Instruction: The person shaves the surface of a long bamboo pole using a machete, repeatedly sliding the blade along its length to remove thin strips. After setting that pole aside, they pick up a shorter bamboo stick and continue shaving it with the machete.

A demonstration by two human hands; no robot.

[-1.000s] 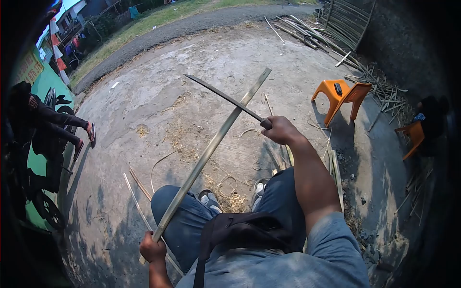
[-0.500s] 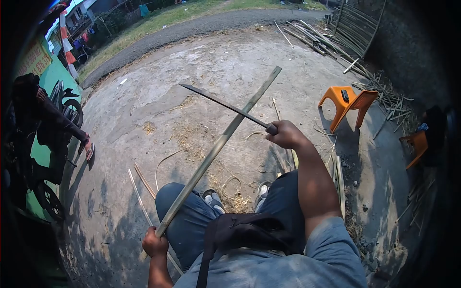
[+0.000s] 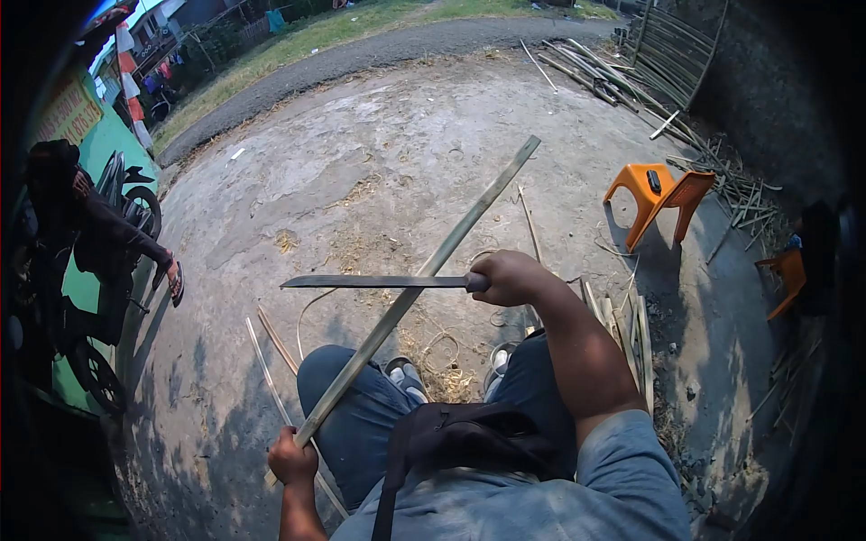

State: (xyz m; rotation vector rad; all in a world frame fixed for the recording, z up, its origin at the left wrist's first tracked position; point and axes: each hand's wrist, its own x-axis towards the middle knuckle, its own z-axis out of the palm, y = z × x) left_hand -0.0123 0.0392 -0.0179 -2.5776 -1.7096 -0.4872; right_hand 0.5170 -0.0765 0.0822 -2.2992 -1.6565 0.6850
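Observation:
My left hand (image 3: 293,456) is closed round the lower end of a long bamboo strip (image 3: 379,334), beside my left knee. The strip slants up and away to the right, passing over the knee. In my right hand (image 3: 512,278) is the handle of a machete (image 3: 370,281), its long dark blade pointing left. The blade lies across the strip near its middle, overlapping it in this view. Thin bamboo slats (image 3: 269,370) lie on the ground by my left leg.
An orange plastic chair (image 3: 651,194) with a small black object on its seat stands at right. Bamboo poles (image 3: 591,72) and cut scraps (image 3: 744,198) lie along the wall. More strips (image 3: 636,334) lie by my right arm. At left, a person (image 3: 108,212) sits near a motorcycle (image 3: 95,374).
The machete has come down along the strip toward me, its blade turning from slanted to nearly level. My left hand has stayed in place on the strip.

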